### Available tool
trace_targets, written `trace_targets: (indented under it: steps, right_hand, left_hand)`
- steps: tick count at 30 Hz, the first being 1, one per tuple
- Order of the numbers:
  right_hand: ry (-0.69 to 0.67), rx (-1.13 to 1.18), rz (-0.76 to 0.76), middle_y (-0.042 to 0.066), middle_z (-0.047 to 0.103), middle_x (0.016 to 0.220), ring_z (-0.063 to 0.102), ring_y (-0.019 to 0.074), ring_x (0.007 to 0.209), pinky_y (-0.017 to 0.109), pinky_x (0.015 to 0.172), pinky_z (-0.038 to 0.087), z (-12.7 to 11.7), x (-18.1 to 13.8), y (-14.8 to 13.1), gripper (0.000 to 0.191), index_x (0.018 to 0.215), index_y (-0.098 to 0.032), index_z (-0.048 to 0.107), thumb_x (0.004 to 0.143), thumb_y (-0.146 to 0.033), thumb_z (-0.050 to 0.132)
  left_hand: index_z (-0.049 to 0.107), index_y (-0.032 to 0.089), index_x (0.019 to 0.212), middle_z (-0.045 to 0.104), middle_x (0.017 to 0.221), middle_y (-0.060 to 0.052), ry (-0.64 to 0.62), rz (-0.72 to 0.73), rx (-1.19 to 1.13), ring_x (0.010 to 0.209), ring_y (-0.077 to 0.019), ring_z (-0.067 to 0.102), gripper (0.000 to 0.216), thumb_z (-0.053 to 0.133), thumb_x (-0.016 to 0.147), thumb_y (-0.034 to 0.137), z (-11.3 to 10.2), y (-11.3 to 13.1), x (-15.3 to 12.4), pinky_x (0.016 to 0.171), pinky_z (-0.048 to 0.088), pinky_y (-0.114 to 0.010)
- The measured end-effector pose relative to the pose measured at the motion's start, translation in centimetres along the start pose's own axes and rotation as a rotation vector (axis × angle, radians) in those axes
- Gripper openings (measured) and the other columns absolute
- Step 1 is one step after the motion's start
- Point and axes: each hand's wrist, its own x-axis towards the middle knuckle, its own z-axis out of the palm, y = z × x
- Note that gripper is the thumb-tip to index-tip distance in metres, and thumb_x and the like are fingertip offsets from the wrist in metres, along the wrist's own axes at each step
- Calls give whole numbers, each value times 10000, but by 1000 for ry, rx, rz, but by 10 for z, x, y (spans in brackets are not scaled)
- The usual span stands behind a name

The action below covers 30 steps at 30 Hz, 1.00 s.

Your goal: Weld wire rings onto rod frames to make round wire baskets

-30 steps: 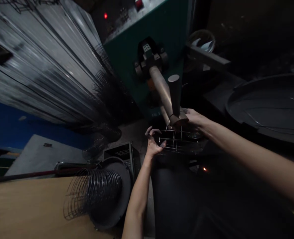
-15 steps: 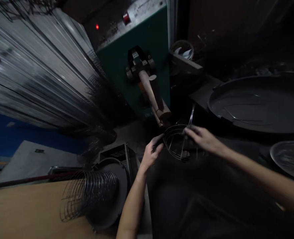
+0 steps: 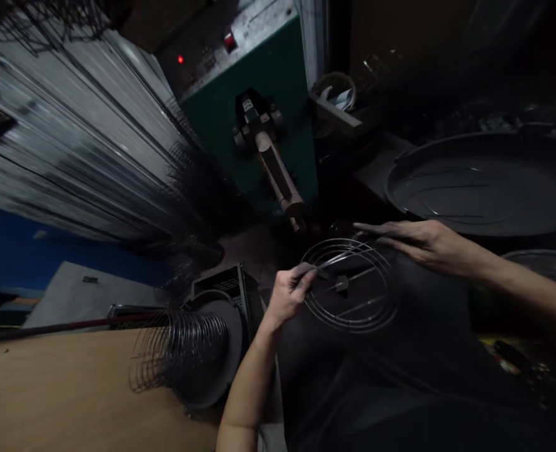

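Note:
In the middle of the head view is a round wire frame (image 3: 369,328), made of several thin rings with straight cross wires. My left hand (image 3: 293,292) is closed on its left side, thumb bent over the wires. My right hand (image 3: 423,246) is at the frame's upper right, fingers long and straight, with thin straight wires (image 3: 341,256) running between its fingertips and the left hand. The wires appear to lie between thumb and fingers. Just above the frame end the copper-coloured arms (image 3: 280,176) of a green machine (image 3: 212,119).
Wire rings (image 3: 188,342) hang on a rod at lower left beside a wooden board (image 3: 61,389). A large dark round tray (image 3: 447,182) with loose wires stands at right. A basket (image 3: 334,94) is behind, and a red light (image 3: 180,59) glows on the machine.
The wire frame has turned to face me more and come slightly nearer. My right hand has moved right, its fingers straightened from a pinch. The view has shifted a little.

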Motion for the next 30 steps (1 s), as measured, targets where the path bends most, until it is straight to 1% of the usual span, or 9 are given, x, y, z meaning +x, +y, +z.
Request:
trace_targets:
  steps: [3, 7, 10, 12, 15, 19, 21, 24, 30]
  right_hand:
    - [-66, 188, 91, 38, 638, 1125, 597, 229, 1048, 347, 989, 469, 8, 1, -5, 361, 1097, -238, 706, 848, -437, 538]
    - [-109, 188, 433, 40, 683, 926, 643, 214, 868, 323, 892, 517, 28, -15, 7, 192, 973, -206, 735, 822, -247, 625]
    - [-153, 43, 585, 38, 685, 901, 648, 219, 849, 315, 833, 527, 40, -30, 29, 164, 962, -190, 735, 846, -187, 619]
    - [-130, -82, 551, 36, 681, 962, 641, 242, 919, 333, 864, 516, 45, -38, 46, 204, 1014, -197, 729, 862, -255, 606]
    - [-133, -272, 352, 69, 663, 1049, 621, 274, 994, 365, 916, 495, 52, -41, 64, 366, 1125, -154, 693, 901, -365, 495]
    - [-236, -649, 140, 116, 615, 1126, 628, 271, 933, 352, 741, 519, 62, -29, 68, 454, 1315, -139, 571, 956, -315, 355]
    - [-326, -841, 121, 128, 584, 1160, 633, 252, 872, 305, 599, 476, 66, -23, 65, 464, 1403, -167, 479, 960, -235, 355]
    - [-456, -1029, 109, 150, 565, 1164, 635, 233, 841, 281, 532, 396, 69, -18, 59, 536, 1480, -158, 344, 950, -93, 294]
    - [-584, -1104, 139, 196, 567, 1090, 638, 252, 799, 283, 512, 332, 73, -9, 52, 565, 1479, -96, 319, 955, -31, 118]
  left_hand:
    - [642, 157, 757, 465, 603, 19, 95, -43, -74, 539, -75, 388, 407, 527, 859, 533, -8, -5, 7, 521, 315, -221]
    - [590, 148, 761, 264, 484, 88, -102, -325, -398, 417, -44, 211, 456, 596, 776, 604, -2, -36, 12, 435, 162, -208]
    - [592, 142, 784, 272, 465, 90, -172, -415, -393, 406, -51, 220, 462, 532, 815, 599, 14, -62, 11, 438, 198, -206]
    - [634, 133, 854, 425, 524, 41, -101, -314, -137, 464, -74, 374, 429, 445, 893, 516, 27, -77, 9, 489, 302, -210]
    - [643, 155, 1117, 654, 843, -51, 9, -85, 456, 776, -138, 597, 327, 413, 933, 297, 41, -93, 12, 681, 426, -231]
    - [463, 247, 1388, 671, 991, -57, -72, -67, 1000, 812, -158, 635, 533, 372, 883, 99, 49, -105, 21, 644, 453, -233]
    - [397, 280, 1429, 654, 1057, -62, -109, -89, 1100, 758, -151, 637, 579, 354, 882, 97, 51, -106, 26, 600, 454, -236]
    - [315, 308, 1464, 613, 1168, -71, -156, -101, 1132, 767, -160, 643, 587, 323, 905, 127, 53, -106, 30, 600, 464, -255]
    - [253, 327, 1481, 583, 1188, -86, -218, -147, 1087, 789, -199, 648, 601, 299, 911, 141, 53, -107, 40, 659, 481, -318]
